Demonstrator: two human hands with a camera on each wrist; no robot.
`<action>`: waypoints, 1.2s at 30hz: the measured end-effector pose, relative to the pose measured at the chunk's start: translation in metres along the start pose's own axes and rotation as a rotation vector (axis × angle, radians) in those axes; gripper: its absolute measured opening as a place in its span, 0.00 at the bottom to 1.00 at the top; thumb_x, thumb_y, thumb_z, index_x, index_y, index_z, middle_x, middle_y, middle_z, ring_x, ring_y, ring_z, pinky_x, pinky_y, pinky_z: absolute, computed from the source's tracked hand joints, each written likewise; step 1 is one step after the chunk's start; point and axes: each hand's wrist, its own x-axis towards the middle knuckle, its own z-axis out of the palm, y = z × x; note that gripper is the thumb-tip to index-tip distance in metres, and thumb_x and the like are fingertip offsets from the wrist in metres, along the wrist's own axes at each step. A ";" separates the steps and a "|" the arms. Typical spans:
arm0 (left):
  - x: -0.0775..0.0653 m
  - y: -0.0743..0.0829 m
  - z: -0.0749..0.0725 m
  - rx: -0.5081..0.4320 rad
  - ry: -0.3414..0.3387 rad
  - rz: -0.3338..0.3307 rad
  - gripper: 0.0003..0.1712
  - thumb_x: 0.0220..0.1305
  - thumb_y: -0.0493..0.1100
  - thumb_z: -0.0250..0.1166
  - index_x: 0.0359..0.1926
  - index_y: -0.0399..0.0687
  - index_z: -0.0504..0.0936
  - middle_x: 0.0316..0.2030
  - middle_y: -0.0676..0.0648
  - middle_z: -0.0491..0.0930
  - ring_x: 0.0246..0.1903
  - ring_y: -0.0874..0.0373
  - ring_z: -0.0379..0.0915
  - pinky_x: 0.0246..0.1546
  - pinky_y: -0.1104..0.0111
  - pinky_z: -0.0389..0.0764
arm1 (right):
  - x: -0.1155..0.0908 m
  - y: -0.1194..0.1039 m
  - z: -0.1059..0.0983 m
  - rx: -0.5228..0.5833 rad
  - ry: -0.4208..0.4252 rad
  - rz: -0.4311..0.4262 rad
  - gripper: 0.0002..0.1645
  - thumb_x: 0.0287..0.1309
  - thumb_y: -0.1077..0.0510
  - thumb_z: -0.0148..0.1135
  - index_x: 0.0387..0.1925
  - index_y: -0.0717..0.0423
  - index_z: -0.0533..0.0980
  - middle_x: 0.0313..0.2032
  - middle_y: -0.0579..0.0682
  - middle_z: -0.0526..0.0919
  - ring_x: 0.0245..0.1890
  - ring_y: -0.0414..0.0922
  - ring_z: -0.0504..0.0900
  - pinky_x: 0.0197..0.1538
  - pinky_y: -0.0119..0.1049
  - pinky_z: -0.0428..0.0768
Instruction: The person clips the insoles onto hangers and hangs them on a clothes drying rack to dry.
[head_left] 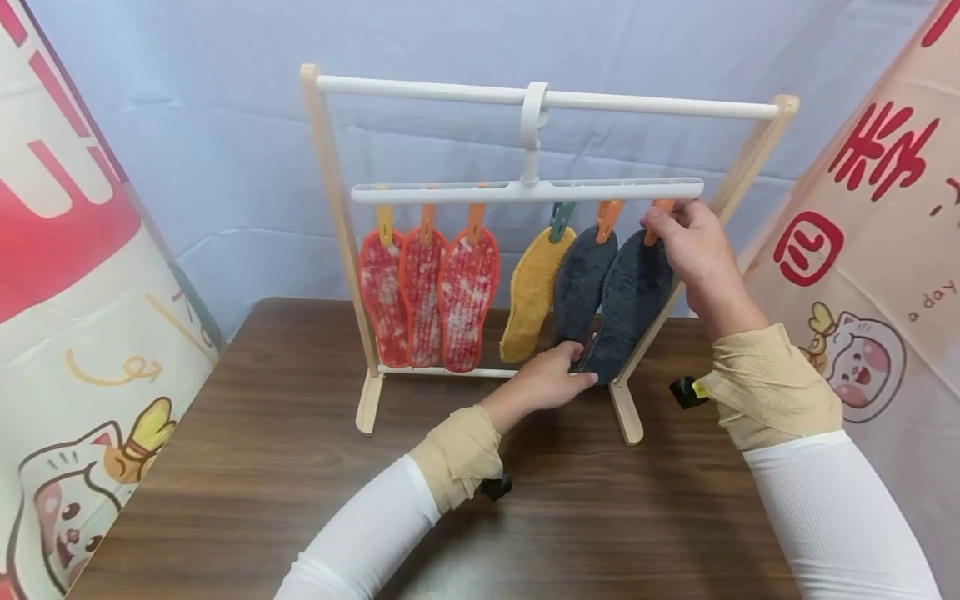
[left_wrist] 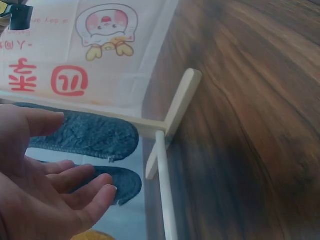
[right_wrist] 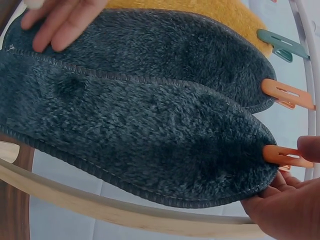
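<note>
In the head view, two dark grey fuzzy insoles hang at the right end of a white hanger [head_left: 450, 193]. My right hand [head_left: 701, 250] is at the top of the outermost grey insole [right_wrist: 150, 135]. Its thumb lies on the orange clip [right_wrist: 285, 155], and the fingers reach behind the insole's edge. The left hand [head_left: 551, 375] is by the lower ends of both grey insoles, fingers loosely extended; the left wrist view shows its thumb and fingers apart. Another orange clip [head_left: 609, 218] holds the inner grey insole [head_left: 581, 283].
A yellow insole [head_left: 534, 292] hangs from a green clip [head_left: 561, 221]. Three red-and-white insoles [head_left: 468, 304] hang further left. The hanger hooks over the white bar [head_left: 420, 88] of a wooden-legged rack [head_left: 365, 404] on a brown table [head_left: 285, 467]. Printed cloths flank both sides.
</note>
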 end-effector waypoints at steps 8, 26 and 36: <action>-0.015 -0.014 -0.005 0.006 -0.014 0.011 0.32 0.76 0.55 0.58 0.73 0.47 0.65 0.67 0.48 0.73 0.66 0.54 0.71 0.63 0.61 0.72 | -0.004 0.001 0.002 -0.019 0.026 0.032 0.30 0.76 0.37 0.46 0.66 0.52 0.64 0.50 0.38 0.74 0.67 0.54 0.63 0.73 0.55 0.56; -0.067 -0.040 -0.043 0.083 0.074 0.060 0.36 0.76 0.62 0.53 0.74 0.47 0.65 0.70 0.47 0.70 0.71 0.49 0.62 0.68 0.53 0.66 | -0.040 0.023 0.016 -0.246 0.245 -0.204 0.39 0.72 0.47 0.52 0.76 0.60 0.56 0.71 0.63 0.65 0.70 0.60 0.65 0.70 0.55 0.63; -0.112 -0.072 -0.072 0.144 0.207 0.074 0.35 0.76 0.59 0.56 0.72 0.41 0.67 0.69 0.43 0.72 0.71 0.46 0.63 0.70 0.51 0.63 | -0.090 0.074 0.015 -0.345 0.437 -0.410 0.27 0.67 0.61 0.60 0.64 0.68 0.69 0.56 0.70 0.70 0.55 0.62 0.69 0.56 0.56 0.65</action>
